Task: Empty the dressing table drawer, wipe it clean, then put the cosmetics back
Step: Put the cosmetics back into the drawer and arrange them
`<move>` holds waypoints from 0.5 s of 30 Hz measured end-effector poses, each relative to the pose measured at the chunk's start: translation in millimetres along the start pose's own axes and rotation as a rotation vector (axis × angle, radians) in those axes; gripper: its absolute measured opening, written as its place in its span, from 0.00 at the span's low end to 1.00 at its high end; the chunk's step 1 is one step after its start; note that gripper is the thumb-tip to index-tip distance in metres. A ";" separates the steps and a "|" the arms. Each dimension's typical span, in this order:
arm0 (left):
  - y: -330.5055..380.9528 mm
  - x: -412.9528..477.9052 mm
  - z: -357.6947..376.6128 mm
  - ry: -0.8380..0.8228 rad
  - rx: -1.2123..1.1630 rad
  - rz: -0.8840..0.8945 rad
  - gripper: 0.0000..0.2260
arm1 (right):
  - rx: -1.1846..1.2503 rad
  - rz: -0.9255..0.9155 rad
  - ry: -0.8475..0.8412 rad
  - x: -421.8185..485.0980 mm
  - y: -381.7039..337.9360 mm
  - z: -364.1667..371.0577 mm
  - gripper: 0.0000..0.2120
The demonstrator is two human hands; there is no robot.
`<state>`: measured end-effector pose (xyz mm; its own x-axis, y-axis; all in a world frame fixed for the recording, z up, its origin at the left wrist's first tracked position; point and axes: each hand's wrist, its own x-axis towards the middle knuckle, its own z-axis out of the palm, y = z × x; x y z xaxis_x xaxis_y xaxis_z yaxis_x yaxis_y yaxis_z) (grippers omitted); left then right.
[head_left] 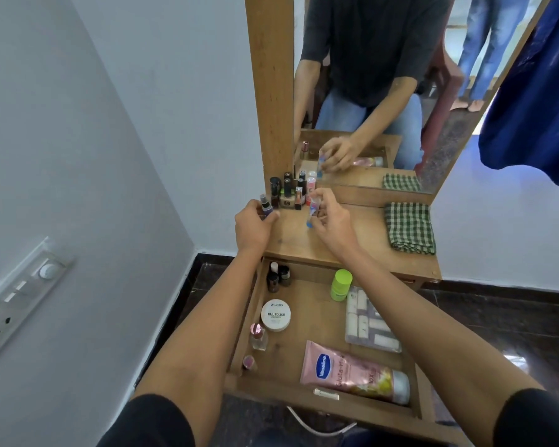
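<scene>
Left hand (252,225) gripping a spray (266,206), right hand (331,225) pinching a vial (312,211), we could topple the crowded bottles (288,190) setting them down.

Pale walls (126,124) meet a dark glossy floor (497,324). A wooden desk (367,221) with a mirror (368,59) stands in the corner (switch panel (20,295) on the left wall); blue cloth (536,108) hangs right.

Hands (252,225) on bottles (312,212), drawer (320,317) open
</scene>
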<state>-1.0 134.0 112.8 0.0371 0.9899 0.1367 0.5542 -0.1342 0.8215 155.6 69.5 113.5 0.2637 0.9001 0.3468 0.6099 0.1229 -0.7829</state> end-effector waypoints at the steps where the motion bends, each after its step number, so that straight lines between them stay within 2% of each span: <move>1: -1.0 -5.7 -5.1 0.005 -0.025 0.001 0.12 | 0.045 0.000 0.005 -9.0 -7.3 -1.0 0.19; 4: -8.6 -23.4 -17.8 0.005 -0.093 0.002 0.11 | 0.174 0.011 -0.026 -48.0 -24.1 -1.8 0.18; 7: -22.2 -51.3 -33.2 -0.031 -0.119 0.015 0.11 | 0.181 -0.004 -0.205 -101.4 -28.7 0.6 0.10; 9: -29.6 -68.5 -39.6 -0.053 -0.141 0.004 0.10 | 0.192 0.018 -0.343 -130.7 -24.2 5.6 0.08; 15: -39.9 -130.1 -63.1 -0.091 -0.129 -0.021 0.08 | 0.135 0.099 -0.657 -182.2 -17.1 29.0 0.12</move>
<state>-80.5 7.7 97.2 0.1044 0.9919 0.0727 0.4446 -0.1119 0.8887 75.4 -84.4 48.7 -0.2214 0.9717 -0.0829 0.4962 0.0390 -0.8673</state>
